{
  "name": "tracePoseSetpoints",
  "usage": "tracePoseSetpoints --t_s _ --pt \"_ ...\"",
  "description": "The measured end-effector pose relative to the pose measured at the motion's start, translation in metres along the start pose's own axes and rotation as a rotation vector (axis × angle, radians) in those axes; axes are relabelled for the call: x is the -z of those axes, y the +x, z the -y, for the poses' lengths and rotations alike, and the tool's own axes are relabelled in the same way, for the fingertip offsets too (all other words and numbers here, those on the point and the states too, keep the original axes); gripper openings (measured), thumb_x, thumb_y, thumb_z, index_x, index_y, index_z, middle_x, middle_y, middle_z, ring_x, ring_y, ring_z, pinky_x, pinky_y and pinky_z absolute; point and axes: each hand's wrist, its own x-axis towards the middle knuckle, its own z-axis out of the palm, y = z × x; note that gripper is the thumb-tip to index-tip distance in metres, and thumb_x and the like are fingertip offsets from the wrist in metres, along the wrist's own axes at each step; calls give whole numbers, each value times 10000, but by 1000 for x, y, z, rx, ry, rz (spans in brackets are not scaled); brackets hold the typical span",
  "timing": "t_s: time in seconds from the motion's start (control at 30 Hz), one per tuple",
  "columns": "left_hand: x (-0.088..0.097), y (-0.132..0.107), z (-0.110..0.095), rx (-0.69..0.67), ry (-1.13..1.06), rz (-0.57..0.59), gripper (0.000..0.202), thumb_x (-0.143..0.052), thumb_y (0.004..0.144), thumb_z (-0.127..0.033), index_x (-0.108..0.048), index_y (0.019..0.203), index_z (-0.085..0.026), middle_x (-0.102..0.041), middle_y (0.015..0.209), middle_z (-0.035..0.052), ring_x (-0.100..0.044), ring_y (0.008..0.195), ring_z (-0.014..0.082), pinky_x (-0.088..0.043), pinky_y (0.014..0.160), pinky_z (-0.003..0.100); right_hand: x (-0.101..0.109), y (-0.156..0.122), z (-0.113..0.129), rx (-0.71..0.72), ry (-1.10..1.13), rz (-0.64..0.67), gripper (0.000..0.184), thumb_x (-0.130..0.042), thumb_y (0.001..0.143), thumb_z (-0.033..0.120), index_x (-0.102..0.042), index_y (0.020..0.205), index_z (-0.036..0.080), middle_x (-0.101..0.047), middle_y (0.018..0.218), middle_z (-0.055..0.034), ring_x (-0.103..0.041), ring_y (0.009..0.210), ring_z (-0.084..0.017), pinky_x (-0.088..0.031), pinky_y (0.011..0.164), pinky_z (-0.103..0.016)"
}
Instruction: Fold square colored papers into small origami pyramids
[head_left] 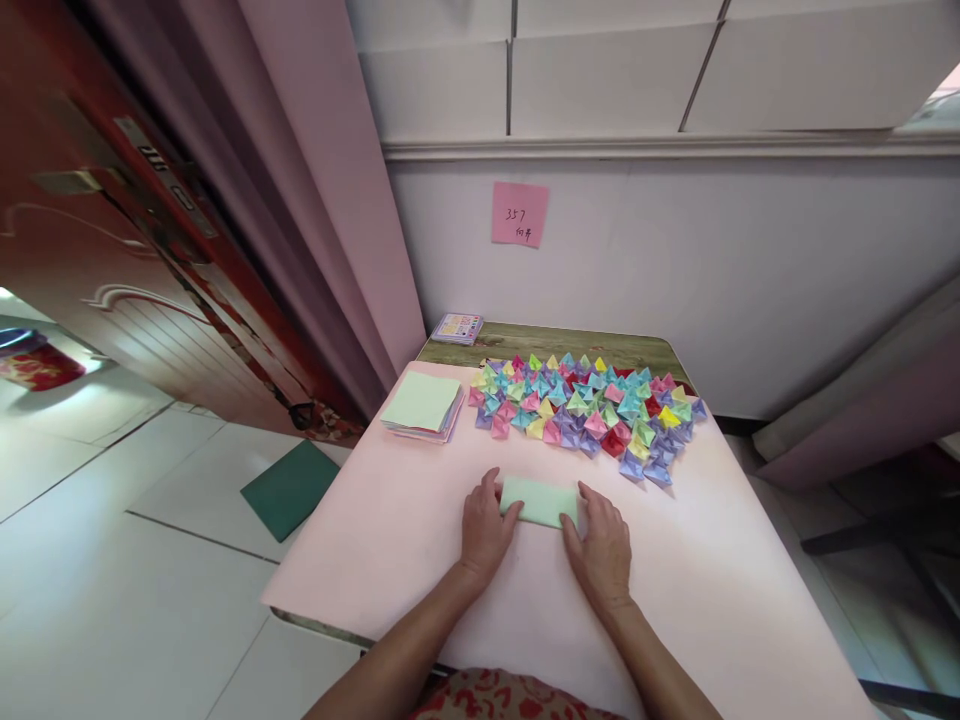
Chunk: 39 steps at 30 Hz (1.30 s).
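Observation:
A pale green paper (538, 500), folded into a narrow rectangle, lies on the pink table cover (390, 530) right in front of me. My left hand (486, 528) rests on its left end, fingers pressed flat on the near corner. My right hand (600, 540) presses the right end the same way, fingers lying flat on the fold. Neither hand lifts the paper. Behind it spreads a field of several small folded paper shapes (589, 410) in many colours.
A stack of square coloured sheets (421, 405), green on top, sits at the table's left. A small printed packet (457, 328) lies at the back edge. A pink note (519, 214) hangs on the wall. A dark green sheet (289, 488) lies on the floor tiles to the left.

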Motion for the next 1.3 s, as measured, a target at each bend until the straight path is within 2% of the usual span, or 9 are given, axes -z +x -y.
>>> tracePoseSetpoints --t_s 0.17,0.3,0.53,0.73,0.8,0.97,1.07,1.17,1.3 --pt "-6 0 -4 -61 195 16 453 -579 856 -274 -457 1281 -175 -619 1129 94 -567 1050 255 -411 892 396 7 9 6 -69 -50 131 454 -471 846 325 -496 1282 201 -576 1251 -102 -535 1112 -260 -409 902 -376" --pt "-5 0 -4 -73 207 30 429 -562 865 -273 -469 1268 -157 -617 1122 104 -566 1037 257 -413 881 394 22 36 15 -180 -91 359 517 -554 802 487 -508 1251 234 -569 1240 -92 -562 1091 -264 -437 783 -336" --pt "-4 -1 4 -37 23 -15 456 -587 818 -210 -464 1255 -171 -619 996 59 -578 937 226 -427 873 377 29 64 31 -279 -213 570 553 -732 629 512 -531 1069 243 -669 928 -46 -635 883 -257 -381 632 -297" --pt "-2 1 4 28 -148 -36 492 -653 723 -189 -514 1195 -188 -622 993 50 -580 961 234 -422 906 395 26 54 31 -243 -155 456 364 -736 616 434 -619 894 230 -628 1053 -55 -630 866 -222 -359 590 -264" --pt "-1 2 1 95 -298 -66 508 -686 701 -232 -525 1181 -186 -622 1005 57 -594 924 220 -442 885 383 26 50 30 -279 -50 407 254 -725 627 386 -632 800 226 -652 912 -34 -624 788 -209 -356 571 -259" --pt "13 -2 -16 431 -849 -124 597 -730 705 -449 -511 1178 -158 -600 1081 112 -619 833 175 -507 771 325 33 43 37 -508 799 300 358 -756 611 479 -623 781 193 -612 611 17 -577 565 -173 -406 506 -256" --pt "27 -10 -41 622 -1103 -31 564 -713 718 -528 -559 1100 -144 -612 1087 138 -643 857 188 -526 739 314 44 38 53 -615 1141 238 483 -823 564 470 -624 883 168 -661 690 -7 -593 573 -161 -448 515 -256" --pt "41 -14 -69 529 -1307 222 479 -694 750 -519 -628 994 -112 -670 980 140 -665 806 199 -542 710 316 58 32 71 -600 1235 227 452 -838 593 428 -613 890 171 -677 722 -15 -604 597 -154 -468 533 -248" --pt "63 -9 -93 514 -1281 237 410 -778 679 -420 -679 872 -72 -689 729 94 -628 577 146 -527 549 253 80 21 79 -424 1161 204 394 -739 741 446 -600 1003 186 -651 697 5 -605 610 -152 -503 557 -258"
